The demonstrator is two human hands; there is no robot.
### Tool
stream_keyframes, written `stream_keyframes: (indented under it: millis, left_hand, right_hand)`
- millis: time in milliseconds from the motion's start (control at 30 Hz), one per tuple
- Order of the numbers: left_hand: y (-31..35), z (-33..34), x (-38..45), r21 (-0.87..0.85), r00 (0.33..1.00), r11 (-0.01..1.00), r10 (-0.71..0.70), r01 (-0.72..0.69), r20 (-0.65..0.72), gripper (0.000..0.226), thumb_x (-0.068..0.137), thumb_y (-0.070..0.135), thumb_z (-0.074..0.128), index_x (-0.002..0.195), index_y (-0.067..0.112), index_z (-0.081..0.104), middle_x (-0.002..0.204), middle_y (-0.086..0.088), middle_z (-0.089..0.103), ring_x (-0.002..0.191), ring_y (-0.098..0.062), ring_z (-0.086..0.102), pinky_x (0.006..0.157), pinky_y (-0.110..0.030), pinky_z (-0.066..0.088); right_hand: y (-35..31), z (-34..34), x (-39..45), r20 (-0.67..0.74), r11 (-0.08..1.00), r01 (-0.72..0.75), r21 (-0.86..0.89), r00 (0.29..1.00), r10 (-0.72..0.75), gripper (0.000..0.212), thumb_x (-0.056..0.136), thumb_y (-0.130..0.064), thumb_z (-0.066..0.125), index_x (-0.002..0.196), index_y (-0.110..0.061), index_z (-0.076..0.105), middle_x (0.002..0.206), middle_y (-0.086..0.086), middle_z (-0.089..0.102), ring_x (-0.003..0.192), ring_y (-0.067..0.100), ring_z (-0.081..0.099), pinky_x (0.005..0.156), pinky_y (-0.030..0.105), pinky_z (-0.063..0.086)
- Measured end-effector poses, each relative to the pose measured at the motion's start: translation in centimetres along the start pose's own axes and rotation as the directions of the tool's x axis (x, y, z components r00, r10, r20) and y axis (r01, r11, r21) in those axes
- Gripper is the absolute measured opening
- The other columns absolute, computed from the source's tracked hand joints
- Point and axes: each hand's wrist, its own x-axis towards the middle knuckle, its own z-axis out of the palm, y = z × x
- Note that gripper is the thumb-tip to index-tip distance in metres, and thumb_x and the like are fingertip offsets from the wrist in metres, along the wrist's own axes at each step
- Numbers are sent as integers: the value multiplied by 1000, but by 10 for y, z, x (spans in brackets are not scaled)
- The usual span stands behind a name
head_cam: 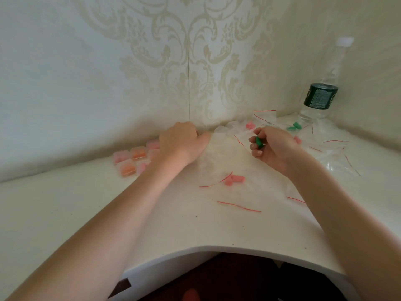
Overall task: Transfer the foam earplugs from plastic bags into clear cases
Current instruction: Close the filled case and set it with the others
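Right hand (272, 146) curled, pinching green earplug (259, 142) at fingertips above bench (65, 203). Left hand (182, 142) knuckles up on bag pile (219, 148); grip not visible, cannot tell. Filled cases (132, 157) just left of left hand. Pink earplugs (235, 179) between forearms.

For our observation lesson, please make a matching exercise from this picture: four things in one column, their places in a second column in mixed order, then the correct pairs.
Things
1. green earplug
2. water bottle
3. filled cases
4. pink earplugs

Places
A. far right corner of the table
B. on the table between the two forearms
C. in the right hand's fingers
D. left of the left hand

Pairs: 1-C, 2-A, 3-D, 4-B
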Motion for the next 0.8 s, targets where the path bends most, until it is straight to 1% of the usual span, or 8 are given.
stream_keyframes:
  millis: [67, 133, 200, 267, 400, 600, 700, 800]
  left_hand:
    - [-2, 5, 1, 86, 991, 993, 84, -75, -104, 42, 92, 46, 42, 79, 12, 64, 77, -8, 59, 83, -28, 53, 62, -32, 36]
    - [-4, 16, 5, 6, 961, 966, 257, -258, -106, 37, 92, 45, 48, 100, 15, 68, 98, -6, 66, 102, -26, 53, 77, -35, 43]
    - [-2, 26, 7, -132, 924, 920, 378, -368, 59, 42, 95, 38, 51, 130, 17, 55, 132, -4, 56, 126, -23, 44, 100, -34, 36]
    - [1, 36, 5, -199, 871, 894, 440, -401, 221, 49, 97, 30, 49, 143, 16, 40, 148, -3, 40, 139, -21, 31, 111, -30, 24]
    - [2, 48, 5, -362, 881, 855, 448, -371, 155, 37, 92, 24, 59, 127, 14, 51, 133, -5, 52, 126, -22, 44, 101, -29, 33]
    - [9, 43, 0, -565, 948, 766, 298, -307, -111, 33, 76, 19, 77, 99, 19, 54, 101, 11, 60, 95, -2, 54, 75, -1, 33]
    - [12, 41, -1, -612, 934, 705, 278, -358, -226, 33, 72, 12, 78, 97, 15, 57, 95, 8, 63, 89, -6, 59, 78, -7, 40]
    - [14, 40, -4, -498, 873, 720, 350, -483, -340, 34, 72, 9, 75, 103, 9, 62, 97, 8, 61, 87, -9, 57, 77, -12, 41]
  right_hand:
    - [-1, 1, -2, 18, 1000, -12, 7, 1000, 12, 19, 89, -1, 30, 79, -11, 43, 73, 7, 40, 56, 14, 33, 46, 21, 25]
    - [-3, 3, -3, 17, 1000, -16, 8, 1000, 15, 17, 90, -7, 32, 78, -11, 44, 72, 6, 40, 56, 14, 33, 48, 22, 24]
    - [-2, 4, -3, 6, 1000, -8, 7, 1000, 8, 20, 90, -7, 31, 77, -11, 46, 72, 6, 41, 55, 14, 32, 49, 22, 24]
    - [-2, 3, -3, -2, 1000, 14, -21, 1000, -14, 23, 91, -6, 31, 76, -11, 47, 72, 6, 43, 56, 13, 32, 49, 22, 24]
    - [0, 2, -3, 2, 985, 73, -156, 997, -73, 21, 87, -2, 32, 77, -10, 49, 75, 10, 55, 56, 15, 37, 45, 21, 26]
    - [5, 2, -2, 42, 784, 295, -545, 944, -326, 34, 88, -4, 32, 57, -15, 44, 53, 1, 50, 44, 13, 34, 44, 22, 24]
    - [5, 3, -4, 21, 745, 311, -591, 929, -371, 32, 83, -4, 32, 54, -13, 45, 49, 0, 44, 34, 6, 30, 44, 21, 21]
    - [7, 5, -6, 17, 768, 278, -577, 944, -329, 31, 82, -4, 33, 54, -11, 45, 49, 2, 42, 41, 13, 31, 46, 22, 22]
